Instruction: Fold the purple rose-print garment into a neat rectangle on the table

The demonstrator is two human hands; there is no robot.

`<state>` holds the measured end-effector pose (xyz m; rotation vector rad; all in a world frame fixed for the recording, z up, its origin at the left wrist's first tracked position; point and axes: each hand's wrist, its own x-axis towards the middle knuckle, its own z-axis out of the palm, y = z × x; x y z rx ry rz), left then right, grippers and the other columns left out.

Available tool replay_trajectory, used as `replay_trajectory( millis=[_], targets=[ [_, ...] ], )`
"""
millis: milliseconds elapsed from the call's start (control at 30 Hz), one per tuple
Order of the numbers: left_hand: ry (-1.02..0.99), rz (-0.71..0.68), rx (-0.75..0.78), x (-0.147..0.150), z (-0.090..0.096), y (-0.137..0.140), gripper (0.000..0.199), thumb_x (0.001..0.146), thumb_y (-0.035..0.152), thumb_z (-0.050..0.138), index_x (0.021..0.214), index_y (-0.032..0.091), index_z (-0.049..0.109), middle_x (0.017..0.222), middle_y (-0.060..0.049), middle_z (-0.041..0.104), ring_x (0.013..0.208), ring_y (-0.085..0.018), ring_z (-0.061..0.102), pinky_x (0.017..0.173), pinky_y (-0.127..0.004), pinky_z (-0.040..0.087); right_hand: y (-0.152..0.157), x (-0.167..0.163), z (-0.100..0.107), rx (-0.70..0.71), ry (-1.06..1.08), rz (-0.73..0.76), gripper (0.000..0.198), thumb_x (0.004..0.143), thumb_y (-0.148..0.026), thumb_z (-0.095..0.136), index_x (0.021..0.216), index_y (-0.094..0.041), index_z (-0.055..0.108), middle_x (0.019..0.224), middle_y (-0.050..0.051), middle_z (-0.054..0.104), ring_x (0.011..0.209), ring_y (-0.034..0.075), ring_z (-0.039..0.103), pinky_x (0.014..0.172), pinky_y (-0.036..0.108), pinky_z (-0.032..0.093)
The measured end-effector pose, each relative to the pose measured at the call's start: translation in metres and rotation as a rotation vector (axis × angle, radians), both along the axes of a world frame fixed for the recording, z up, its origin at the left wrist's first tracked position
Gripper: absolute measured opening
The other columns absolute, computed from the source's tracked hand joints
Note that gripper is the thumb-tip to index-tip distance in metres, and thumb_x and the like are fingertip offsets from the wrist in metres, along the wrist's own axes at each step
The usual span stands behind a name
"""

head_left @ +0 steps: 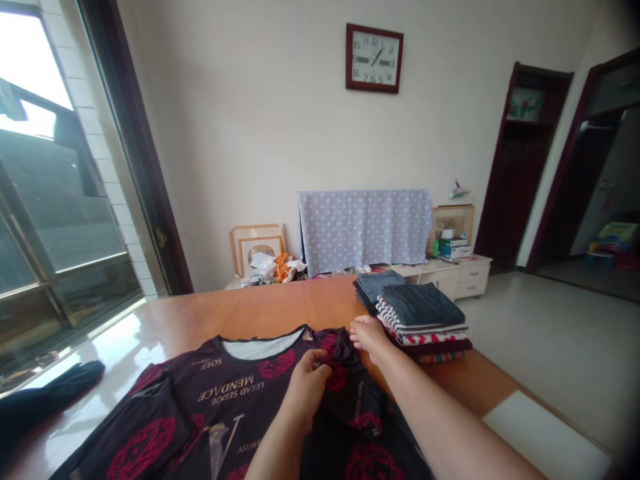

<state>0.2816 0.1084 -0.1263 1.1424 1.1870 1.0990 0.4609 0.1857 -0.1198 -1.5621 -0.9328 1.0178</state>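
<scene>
A dark shirt with red round patterns and beige lettering lies spread on the wooden table, its neckline away from me. Over the chest near the shoulder, my left hand is closed, thumb and fingers pinching the fabric. At the outer shoulder edge, my right hand is closed, its fingertips gripping the shirt's sleeve side. The sleeve lies folded inward below both hands. Just beyond my right hand is a stack of folded clothes, with dark, striped and red-patterned layers.
The wooden table runs to a window at left. A dark garment lies at its left side, and a white sheet-like surface at its right corner. Behind stand a low white cabinet and a dotted cloth cover.
</scene>
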Motion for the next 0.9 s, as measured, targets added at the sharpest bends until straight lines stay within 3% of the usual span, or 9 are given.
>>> replay_trajectory(
  millis=[200,300,367,500,667,800,900],
  targets=[
    [0.144,0.011,0.031,-0.001,-0.009,0.004,0.043,0.072,0.018,0.069,0.115,0.017,0.063,0.072,0.003,0.062,0.059,-0.011,0.056,0.055,-0.021,0.04,-0.051,0.013,0.026,0.076,-0.145,0.147,0.014,0.084,-0.023,0.056,0.096,-0.019,0.061,0.076,0.001,0.068,0.06,0.012,0.063,0.054,0.02,0.045],
    [0.085,-0.028,0.012,-0.002,-0.01,0.004,0.044,0.071,0.011,0.063,0.115,0.018,0.064,0.07,0.004,0.062,0.058,-0.011,0.058,0.054,-0.02,0.04,-0.09,0.03,0.03,0.034,-0.25,0.3,0.008,0.081,-0.021,0.056,0.087,-0.018,0.061,0.066,-0.001,0.066,0.054,0.011,0.059,0.052,0.02,0.04],
    [0.018,-0.019,-0.004,-0.001,-0.011,0.005,0.042,0.07,0.009,0.061,0.111,0.018,0.066,0.066,0.004,0.061,0.055,-0.01,0.057,0.053,-0.019,0.04,-0.116,0.042,0.028,-0.034,-0.437,0.48,0.008,0.081,-0.02,0.055,0.085,-0.019,0.061,0.06,-0.003,0.061,0.053,0.011,0.056,0.052,0.02,0.035],
    [-0.195,-0.04,-0.125,0.0,-0.01,0.005,0.03,0.073,0.01,0.061,0.102,0.017,0.067,0.066,0.002,0.064,0.052,-0.01,0.058,0.051,-0.019,0.044,-0.158,0.052,0.021,-0.009,-0.792,0.663,0.016,0.072,-0.021,0.067,0.087,-0.022,0.063,0.069,-0.005,0.063,0.062,0.011,0.054,0.055,0.022,0.028],
    [-0.478,-0.092,-0.226,-0.001,0.004,0.003,0.021,0.079,0.012,0.065,0.1,0.015,0.067,0.082,-0.005,0.072,0.065,-0.013,0.068,0.06,-0.023,0.056,-0.174,0.034,0.016,0.105,-1.017,0.543,0.037,0.07,-0.044,0.078,0.095,-0.024,0.062,0.093,0.001,0.068,0.082,0.019,0.061,0.066,0.027,0.031],
    [-0.593,-0.146,-0.252,-0.001,0.016,-0.002,0.021,0.084,0.016,0.067,0.105,0.012,0.069,0.1,-0.01,0.075,0.08,-0.016,0.072,0.075,-0.027,0.06,-0.162,0.029,0.009,0.194,-0.985,0.412,0.008,0.085,-0.029,0.058,0.082,-0.023,0.058,0.085,0.0,0.064,0.081,0.017,0.06,0.069,0.027,0.032],
    [-0.552,-0.149,-0.217,-0.001,0.017,-0.003,0.024,0.083,0.023,0.071,0.105,0.014,0.07,0.1,-0.01,0.075,0.082,-0.017,0.072,0.076,-0.029,0.06,-0.154,0.039,0.008,0.319,-0.805,0.283,0.015,0.087,-0.024,0.049,0.073,-0.022,0.053,0.081,-0.001,0.058,0.078,0.015,0.058,0.07,0.026,0.036]
  ],
)
